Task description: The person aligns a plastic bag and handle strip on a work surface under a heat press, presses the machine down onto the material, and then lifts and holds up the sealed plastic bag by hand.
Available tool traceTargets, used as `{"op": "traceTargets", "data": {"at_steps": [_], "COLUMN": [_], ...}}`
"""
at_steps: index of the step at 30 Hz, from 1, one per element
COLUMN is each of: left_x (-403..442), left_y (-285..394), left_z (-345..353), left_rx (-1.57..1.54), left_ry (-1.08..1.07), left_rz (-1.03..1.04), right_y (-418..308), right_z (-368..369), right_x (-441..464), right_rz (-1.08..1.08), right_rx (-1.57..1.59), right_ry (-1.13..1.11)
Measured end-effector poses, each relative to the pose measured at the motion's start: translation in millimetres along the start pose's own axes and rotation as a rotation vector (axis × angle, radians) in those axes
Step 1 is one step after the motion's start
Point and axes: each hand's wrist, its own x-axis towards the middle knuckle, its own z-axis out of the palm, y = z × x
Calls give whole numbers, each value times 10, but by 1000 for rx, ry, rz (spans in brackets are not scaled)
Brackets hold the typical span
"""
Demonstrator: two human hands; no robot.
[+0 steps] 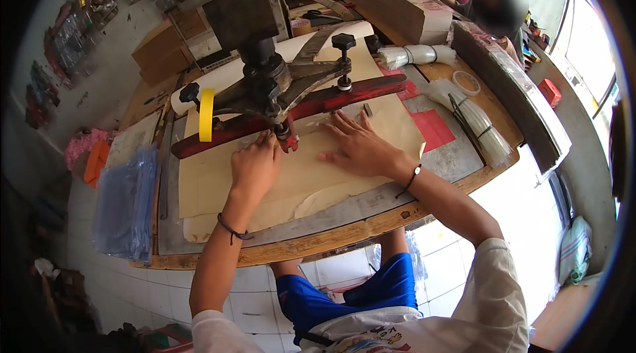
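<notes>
My left hand (255, 166) is closed, fingers curled in against the long red bar (305, 112) of a press; what they hold, if anything, is hidden. Spread nearly flat on a tan sheet (225, 184), my right hand (361, 147) has its fingertips close to the bar's front edge. A small dark metal piece (368, 110) lies by those fingertips. Between my hands, a red fitting (289, 143) hangs from the press's dark metal arms (278, 84). A yellow ring (207, 115), perhaps a tape roll, hangs at the bar's left side.
Clear plastic sleeves (124, 204) hang over the table's left edge. Bundled clear plastic strips (467, 121) and a tape ring (466, 83) lie at right. Long stacks of boards (397, 11) stand behind. Another person (497, 5) is at the back right. The wooden table edge (318, 243) runs before me.
</notes>
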Motion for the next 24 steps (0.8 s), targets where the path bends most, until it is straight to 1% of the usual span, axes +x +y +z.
{"op": "traceTargets", "data": {"at_steps": [3,9,12,18,21,24], "left_x": [-1,0,-2,-6,-48,-65], "left_y": [17,-41,-49,-107,-133,-110], "left_z": [-20,52,13,-147,-171,-217], "left_rx": [12,15,-1,-135,-143,-133], "left_ry": [-13,6,-20,-170,-159,-192], "left_rz": [-16,15,1,-11,21,-13], "right_y": [24,39,55,49,36,70], "right_z": [7,-6,29,-53,-73,-67], "right_x": [7,11,8,8,6,9], "right_rz": [-16,-28,-44,-26,-22,-34], "right_rx": [2,-18,48,87,58,-4], "right_ry": [10,13,68,34,19,6]}}
